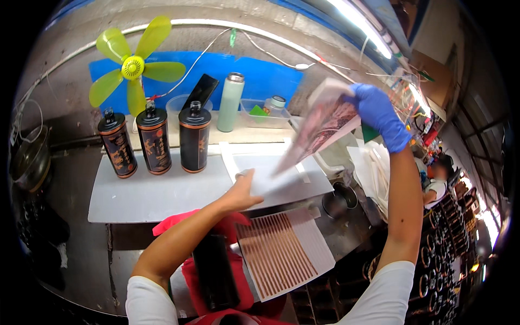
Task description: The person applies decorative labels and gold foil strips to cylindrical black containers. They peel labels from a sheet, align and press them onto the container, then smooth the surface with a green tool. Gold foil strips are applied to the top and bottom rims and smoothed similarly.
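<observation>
- Right hand (379, 114), blue-gloved, upper right of frame: fingers closed on a printed sheet (325, 127), lifted and tilted
- Left hand (244, 192), centre: fingers spread flat on white paper (276, 176) on the worktop (162, 195)
- Better to keep that paper pinned, peel slowly

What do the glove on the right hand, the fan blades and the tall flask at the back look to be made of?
Glove: thin blue rubber, probably nitrile, clinging to the right hand. Fan blades: yellow-green plastic, slightly see-through against the wall. Flask: pale green painted body, probably metal, with a bare silvery cap.
</observation>
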`<move>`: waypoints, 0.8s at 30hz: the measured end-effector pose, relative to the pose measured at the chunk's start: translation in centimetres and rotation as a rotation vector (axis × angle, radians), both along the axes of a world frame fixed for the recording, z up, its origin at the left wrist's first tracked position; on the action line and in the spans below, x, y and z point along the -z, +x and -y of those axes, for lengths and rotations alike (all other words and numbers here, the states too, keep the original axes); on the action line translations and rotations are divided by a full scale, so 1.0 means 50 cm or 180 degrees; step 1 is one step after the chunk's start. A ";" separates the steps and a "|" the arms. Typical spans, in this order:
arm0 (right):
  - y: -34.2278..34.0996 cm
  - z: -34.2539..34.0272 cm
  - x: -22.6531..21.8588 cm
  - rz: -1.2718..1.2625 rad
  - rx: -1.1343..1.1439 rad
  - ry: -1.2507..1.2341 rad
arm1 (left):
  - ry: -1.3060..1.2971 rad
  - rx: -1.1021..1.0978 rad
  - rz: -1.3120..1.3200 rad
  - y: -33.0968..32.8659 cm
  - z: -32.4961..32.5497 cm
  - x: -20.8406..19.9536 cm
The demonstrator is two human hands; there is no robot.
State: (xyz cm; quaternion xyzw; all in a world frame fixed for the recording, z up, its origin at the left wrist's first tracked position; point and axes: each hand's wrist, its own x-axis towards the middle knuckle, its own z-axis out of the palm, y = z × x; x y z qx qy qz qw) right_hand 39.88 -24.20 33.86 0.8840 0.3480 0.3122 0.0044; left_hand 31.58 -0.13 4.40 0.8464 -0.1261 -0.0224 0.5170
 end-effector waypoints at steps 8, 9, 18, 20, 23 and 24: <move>0.089 0.096 0.044 -0.1808 0.0719 0.1943 | -0.4051 0.0226 -0.0651 0.033 -0.011 -0.081; 0.114 0.105 0.080 -0.1994 0.0841 0.1786 | -0.4086 -0.0118 -0.0376 0.035 0.006 -0.095; 0.200 0.101 0.406 -0.3311 0.0864 0.1690 | -0.2800 -0.1490 -0.1023 0.133 -0.065 -0.030; 0.217 0.115 0.480 -0.2825 0.0141 0.0936 | -0.2310 -0.1847 -0.1283 0.146 -0.059 -0.007; 0.266 0.113 0.558 -0.2152 0.0045 -0.0441 | -0.1786 -0.1855 -0.1070 0.157 -0.066 0.043; 0.285 0.144 0.573 -0.1859 -0.0352 -0.0722 | -0.1646 -0.1791 -0.1060 0.151 -0.056 0.029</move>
